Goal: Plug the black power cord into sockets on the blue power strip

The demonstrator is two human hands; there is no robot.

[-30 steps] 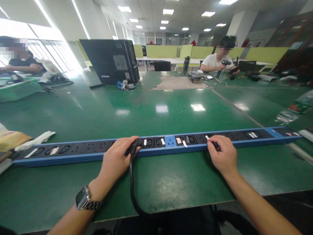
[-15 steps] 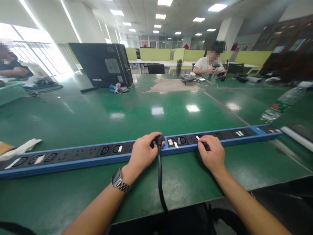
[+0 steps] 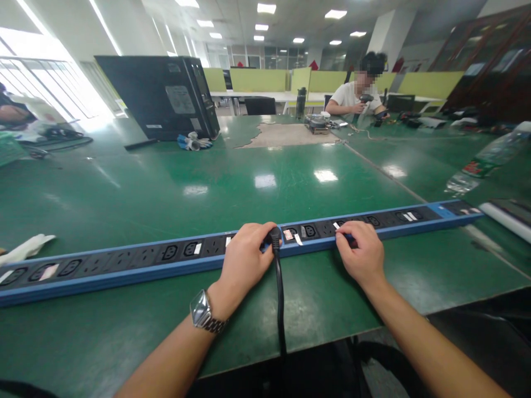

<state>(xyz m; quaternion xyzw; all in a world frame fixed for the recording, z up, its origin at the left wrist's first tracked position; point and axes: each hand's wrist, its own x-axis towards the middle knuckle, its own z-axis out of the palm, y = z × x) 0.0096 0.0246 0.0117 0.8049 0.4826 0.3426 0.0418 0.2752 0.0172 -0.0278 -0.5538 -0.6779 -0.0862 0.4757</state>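
A long blue and black power strip (image 3: 136,271) lies across the green table, with white and pinkish labels along its sockets. My left hand (image 3: 245,255) is closed round a black plug (image 3: 274,236) at the middle of the strip; its black cable (image 3: 281,309) hangs down over the table's near edge. Further right, my right hand (image 3: 362,251) is pinched at a small white label (image 3: 336,226) on the strip's far half, thumb and forefinger touching it. The other fingers of that hand are curled.
A black computer case (image 3: 153,97) stands at the back left beside gloves (image 3: 194,141). A plastic bottle (image 3: 481,166) lies at the right. Across the green table (image 3: 232,193) sits a person (image 3: 352,99) holding a dark device. White cloth (image 3: 29,249) lies at the left.
The view has shifted slightly, so the strip's left part appears further left. Both hands keep their places on the strip; the plug appears a little more upright.
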